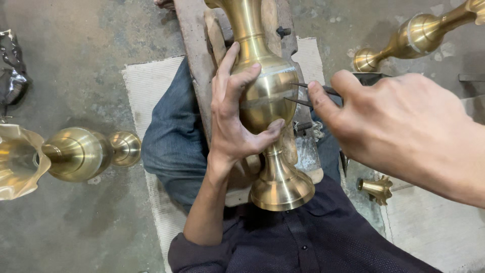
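left hand point(233, 119): fingers spread, wrapped in a grip | right hand point(399, 126): fingers pinched, forearm extended

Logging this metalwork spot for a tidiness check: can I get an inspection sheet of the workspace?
Surface: grey concrete floor, pale mat under the person.
Job's things: brass vase lying on a wooden board; divider tool with its points at the vase's belly.
Clutter: brass vases left and upper right; small fluted brass piece.
Grippers: left hand grips the vase; right hand holds the tool.
Cables: nothing seen.
Surroundings: dark crumpled object, left edge.
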